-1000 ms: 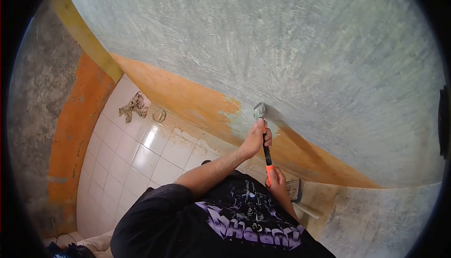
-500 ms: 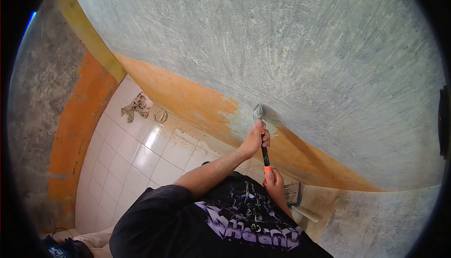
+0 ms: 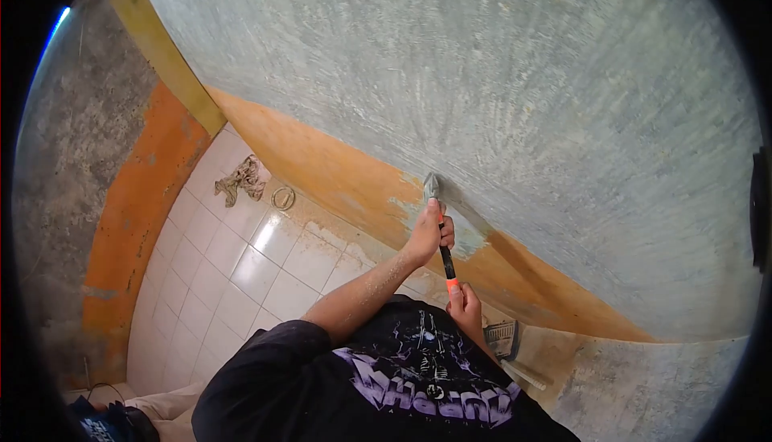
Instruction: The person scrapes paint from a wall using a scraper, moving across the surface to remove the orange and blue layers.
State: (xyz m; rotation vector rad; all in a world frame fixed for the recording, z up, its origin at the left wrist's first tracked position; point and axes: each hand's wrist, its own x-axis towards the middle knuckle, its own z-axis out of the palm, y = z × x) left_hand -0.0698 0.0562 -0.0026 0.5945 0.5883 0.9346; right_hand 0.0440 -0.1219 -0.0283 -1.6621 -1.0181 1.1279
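Note:
My left hand [image 3: 429, 233] is closed around the upper handle of a scraper [image 3: 447, 262], thumb near its metal head. Lower down, my right hand [image 3: 465, 307] grips the orange end of the black-and-orange handle. The scraper's grey head touches the wall [image 3: 515, 104] just above a patch where orange paint is gone and pale grey shows. Orange paint [image 3: 322, 164] covers the lower band of the wall on both sides of that patch. Pale dust clings to my left forearm.
White floor tiles [image 3: 229, 297] lie to the left, with dust and flakes along the wall base. A crumpled cloth [image 3: 241, 180] and a ring-shaped roll [image 3: 283, 198] rest there. A dark slotted object [image 3: 503, 337] is by my right arm. Another person's dark clothing [image 3: 112, 424] shows at lower left.
Both hands and the scraper have shifted left along the wall, toward the bare patch's upper left edge. The camera view has also moved slightly. Both hands keep their hold.

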